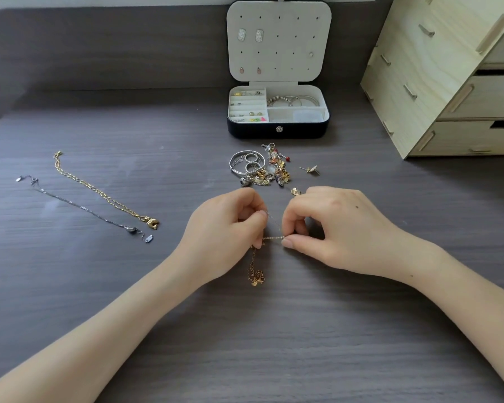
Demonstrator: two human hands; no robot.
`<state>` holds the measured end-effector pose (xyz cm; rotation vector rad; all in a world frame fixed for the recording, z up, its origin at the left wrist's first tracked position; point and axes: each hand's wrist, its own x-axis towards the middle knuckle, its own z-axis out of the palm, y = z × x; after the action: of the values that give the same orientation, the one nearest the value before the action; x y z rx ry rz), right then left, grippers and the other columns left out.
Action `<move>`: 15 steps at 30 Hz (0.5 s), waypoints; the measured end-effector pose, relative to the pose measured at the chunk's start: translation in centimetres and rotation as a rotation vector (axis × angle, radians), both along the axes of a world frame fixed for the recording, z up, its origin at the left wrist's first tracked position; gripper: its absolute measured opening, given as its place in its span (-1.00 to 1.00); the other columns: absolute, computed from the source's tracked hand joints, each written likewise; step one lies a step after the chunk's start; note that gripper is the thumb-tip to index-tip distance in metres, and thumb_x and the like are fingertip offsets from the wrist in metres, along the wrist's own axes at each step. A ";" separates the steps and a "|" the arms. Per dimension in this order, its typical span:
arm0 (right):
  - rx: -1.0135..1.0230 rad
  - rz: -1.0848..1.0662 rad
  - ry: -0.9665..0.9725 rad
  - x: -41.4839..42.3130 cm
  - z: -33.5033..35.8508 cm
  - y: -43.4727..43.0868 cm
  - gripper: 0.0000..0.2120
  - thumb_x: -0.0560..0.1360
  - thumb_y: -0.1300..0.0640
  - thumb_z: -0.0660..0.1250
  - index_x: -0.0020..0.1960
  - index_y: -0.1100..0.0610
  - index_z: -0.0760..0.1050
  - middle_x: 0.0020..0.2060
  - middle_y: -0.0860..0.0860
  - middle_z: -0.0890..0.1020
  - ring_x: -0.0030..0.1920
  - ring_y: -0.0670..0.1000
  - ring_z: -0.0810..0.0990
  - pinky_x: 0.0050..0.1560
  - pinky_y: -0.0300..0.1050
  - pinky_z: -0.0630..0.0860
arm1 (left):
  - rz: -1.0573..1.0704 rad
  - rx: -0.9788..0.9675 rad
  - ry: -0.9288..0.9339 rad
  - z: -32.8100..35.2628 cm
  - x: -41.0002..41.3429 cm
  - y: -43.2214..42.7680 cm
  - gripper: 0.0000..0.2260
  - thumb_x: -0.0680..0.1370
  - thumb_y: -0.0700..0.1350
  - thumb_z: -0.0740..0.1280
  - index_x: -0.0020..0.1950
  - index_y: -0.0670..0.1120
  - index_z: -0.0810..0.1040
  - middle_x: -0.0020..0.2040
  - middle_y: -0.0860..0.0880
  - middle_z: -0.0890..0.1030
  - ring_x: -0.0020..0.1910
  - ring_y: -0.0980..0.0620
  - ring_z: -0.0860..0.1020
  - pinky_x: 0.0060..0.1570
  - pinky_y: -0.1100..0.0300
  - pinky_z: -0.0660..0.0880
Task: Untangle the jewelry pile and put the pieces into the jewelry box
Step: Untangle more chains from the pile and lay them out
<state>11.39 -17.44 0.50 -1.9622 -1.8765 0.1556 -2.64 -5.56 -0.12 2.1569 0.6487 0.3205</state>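
A thin gold chain is stretched between my two hands at the table's centre. My left hand pinches one end and my right hand pinches the other. The chain's tail with a small gold clump trails toward me on the table. Just beyond my hands lies the tangled jewelry pile of silver bangles, rings and gold pieces. Behind the pile stands the open dark jewelry box, holding bangles and rings, with earrings pinned in its upright white lid.
A gold necklace and a silver necklace lie straightened at the left on the dark wooden table. A loose earring and a small gold piece lie right of the pile. A pale wooden drawer unit stands at the right.
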 end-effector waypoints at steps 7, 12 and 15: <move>0.003 0.009 0.113 0.3 0.1 0.0 -0.94 0.39 -0.06 0.34 -0.23 -0.14 0.46 -0.41 -0.32 0.39 -0.24 -0.33 0.39 -0.20 -0.42 0.28 | 0.013 -0.048 0.003 0.4 -0.1 -0.2 -0.89 0.33 0.01 0.20 -0.33 -0.01 0.39 -0.48 0.09 0.55 -0.40 0.14 0.43 -0.21 0.13 0.37; -0.015 0.019 0.070 0.7 0.1 0.0 -0.92 0.39 -0.06 0.33 -0.21 -0.07 0.52 -0.40 -0.33 0.39 -0.24 -0.30 0.38 -0.21 -0.40 0.29 | 0.008 -0.140 -0.005 0.3 -0.2 0.0 -0.87 0.35 0.01 0.20 -0.32 -0.02 0.39 -0.48 0.11 0.53 -0.42 0.16 0.37 -0.28 0.16 0.25; -0.022 0.022 0.054 0.8 0.1 0.0 -0.92 0.39 -0.05 0.33 -0.20 -0.07 0.52 -0.39 -0.34 0.39 -0.25 -0.27 0.38 -0.24 -0.39 0.29 | 0.016 -0.194 -0.018 0.4 -0.1 0.1 -0.88 0.35 0.00 0.20 -0.33 -0.03 0.37 -0.48 0.10 0.53 -0.36 0.10 0.38 -0.25 0.09 0.29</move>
<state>12.15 -17.42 0.62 -1.9333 -1.8700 0.2342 -2.78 -5.47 0.28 1.9633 0.6600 0.2734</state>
